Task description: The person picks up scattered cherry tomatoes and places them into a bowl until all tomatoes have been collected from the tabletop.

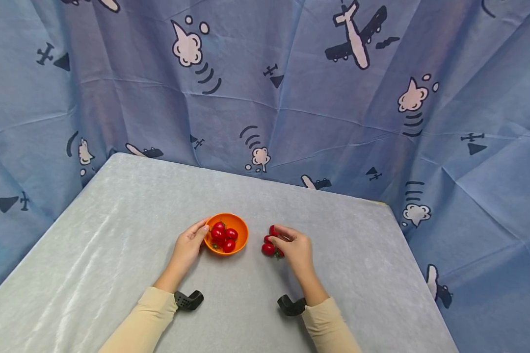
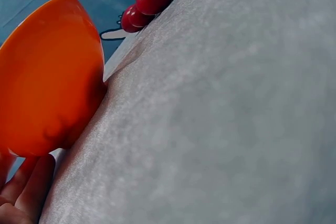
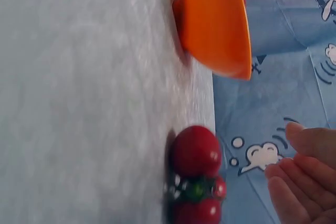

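An orange bowl (image 1: pixel 240 241) stands on the table with several red cherry tomatoes (image 1: pixel 218 235) inside. My left hand (image 1: pixel 189 245) grips its left side, thumb at the rim and the other fingers against the outer wall. To the right of the bowl lies a small group of cherry tomatoes (image 1: pixel 268 249), one showing a green stem. Over this group hovers my right hand (image 1: pixel 299 249), thumb and fingers apart with nothing between them. In the right wrist view the fingers (image 3: pixel 310 182) are raised above the tomatoes (image 3: pixel 196 151).
A pale grey cloth covers the table (image 1: pixel 238 304). Behind it and at both sides hangs a blue curtain (image 1: pixel 229 113) printed with planes and clouds. Each wrist wears a black device, one by the left sleeve (image 1: pixel 143 314) and one by the right sleeve (image 1: pixel 329 323).
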Demonstrator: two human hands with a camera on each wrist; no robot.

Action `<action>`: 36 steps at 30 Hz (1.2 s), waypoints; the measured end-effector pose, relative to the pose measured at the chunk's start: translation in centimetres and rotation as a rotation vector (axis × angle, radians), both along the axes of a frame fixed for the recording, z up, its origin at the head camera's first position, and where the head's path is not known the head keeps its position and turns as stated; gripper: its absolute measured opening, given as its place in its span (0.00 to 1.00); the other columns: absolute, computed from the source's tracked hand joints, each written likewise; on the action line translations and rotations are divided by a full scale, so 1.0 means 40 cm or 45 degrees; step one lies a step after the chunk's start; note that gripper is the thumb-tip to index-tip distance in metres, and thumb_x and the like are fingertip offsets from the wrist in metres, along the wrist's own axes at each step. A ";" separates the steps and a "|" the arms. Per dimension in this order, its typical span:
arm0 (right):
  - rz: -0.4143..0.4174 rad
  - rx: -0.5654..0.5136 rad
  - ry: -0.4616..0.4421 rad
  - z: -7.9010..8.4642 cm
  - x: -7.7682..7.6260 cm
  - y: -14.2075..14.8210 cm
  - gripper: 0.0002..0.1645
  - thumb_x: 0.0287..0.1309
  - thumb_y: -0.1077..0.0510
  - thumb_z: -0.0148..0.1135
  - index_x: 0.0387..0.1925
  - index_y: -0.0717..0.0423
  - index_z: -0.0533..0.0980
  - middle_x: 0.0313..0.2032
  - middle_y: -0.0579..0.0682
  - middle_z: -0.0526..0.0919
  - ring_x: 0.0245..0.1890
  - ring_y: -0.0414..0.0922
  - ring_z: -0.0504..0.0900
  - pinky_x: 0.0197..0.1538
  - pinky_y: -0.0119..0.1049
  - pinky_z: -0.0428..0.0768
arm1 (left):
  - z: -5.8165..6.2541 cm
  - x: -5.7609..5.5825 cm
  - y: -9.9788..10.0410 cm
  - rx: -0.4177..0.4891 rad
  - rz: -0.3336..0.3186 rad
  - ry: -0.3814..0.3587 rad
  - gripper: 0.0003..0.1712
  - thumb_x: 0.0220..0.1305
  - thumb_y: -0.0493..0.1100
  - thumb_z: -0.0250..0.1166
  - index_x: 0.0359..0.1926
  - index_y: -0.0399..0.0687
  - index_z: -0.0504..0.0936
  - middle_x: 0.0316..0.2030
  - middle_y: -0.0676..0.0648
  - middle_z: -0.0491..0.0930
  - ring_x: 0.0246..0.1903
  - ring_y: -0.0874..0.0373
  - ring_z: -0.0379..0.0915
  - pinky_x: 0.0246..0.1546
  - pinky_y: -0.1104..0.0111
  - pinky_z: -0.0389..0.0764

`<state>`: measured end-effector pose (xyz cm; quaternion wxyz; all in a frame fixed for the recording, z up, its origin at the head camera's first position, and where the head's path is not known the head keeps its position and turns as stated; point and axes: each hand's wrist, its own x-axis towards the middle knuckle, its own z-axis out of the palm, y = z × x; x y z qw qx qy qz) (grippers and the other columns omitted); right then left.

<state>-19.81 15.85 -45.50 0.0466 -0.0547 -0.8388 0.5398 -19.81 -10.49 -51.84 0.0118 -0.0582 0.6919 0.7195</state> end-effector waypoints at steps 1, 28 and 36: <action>-0.003 0.010 0.007 -0.001 0.001 0.006 0.20 0.50 0.62 0.75 0.48 0.61 0.85 0.50 0.58 0.87 0.51 0.54 0.86 0.51 0.38 0.85 | -0.001 0.000 0.000 -0.002 -0.002 0.001 0.25 0.76 0.47 0.54 0.68 0.41 0.72 0.68 0.43 0.71 0.68 0.55 0.65 0.57 0.84 0.71; -0.039 0.052 -0.100 -0.041 0.022 0.100 0.25 0.51 0.60 0.76 0.52 0.62 0.83 0.52 0.59 0.86 0.56 0.56 0.83 0.57 0.44 0.82 | 0.007 0.004 0.004 0.019 0.011 0.021 0.25 0.76 0.45 0.55 0.68 0.40 0.72 0.68 0.41 0.72 0.67 0.54 0.66 0.52 0.90 0.71; -0.006 -0.012 -0.089 -0.065 0.024 0.110 0.25 0.51 0.64 0.74 0.53 0.64 0.81 0.53 0.61 0.85 0.56 0.56 0.83 0.55 0.39 0.84 | 0.001 0.002 0.003 -0.002 0.019 0.023 0.25 0.76 0.46 0.55 0.68 0.40 0.72 0.67 0.41 0.72 0.67 0.54 0.67 0.53 0.88 0.71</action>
